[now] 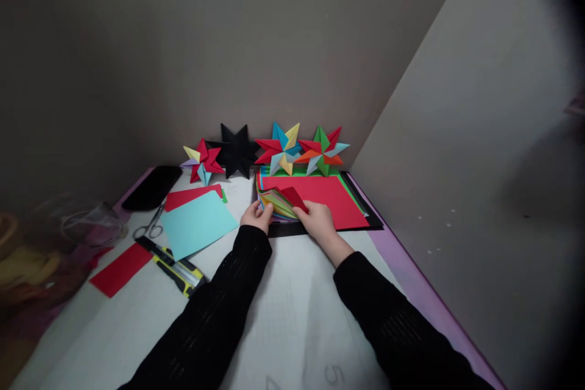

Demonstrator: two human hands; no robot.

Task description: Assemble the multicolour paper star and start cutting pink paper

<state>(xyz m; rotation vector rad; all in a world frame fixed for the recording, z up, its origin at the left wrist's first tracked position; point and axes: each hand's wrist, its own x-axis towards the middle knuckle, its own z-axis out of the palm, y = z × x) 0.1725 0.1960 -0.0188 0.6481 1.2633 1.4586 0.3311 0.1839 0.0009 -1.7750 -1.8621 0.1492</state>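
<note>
My left hand (pixel 256 217) pinches the left end of a fanned bundle of coloured paper sheets (pixel 278 202), green, yellow and other colours. My right hand (pixel 319 219) has its fingers closed on the right side of the same bundle, where a red piece (pixel 295 196) sticks up. Beneath both hands lies a larger stack of coloured paper with a red sheet (pixel 348 202) on top and black sheets (pixel 286 230) at the bottom. Whether the bundle is loose or part of that stack, I cannot tell.
Several folded paper stars, one black (pixel 237 151), lean on the back wall. At left are a light blue sheet (pixel 198 225), scissors (pixel 154 223), yellow-black cutters (pixel 183 271), a red strip (pixel 121 269) and a black phone-like object (pixel 153 187). A wall (pixel 457 164) borders the table's right.
</note>
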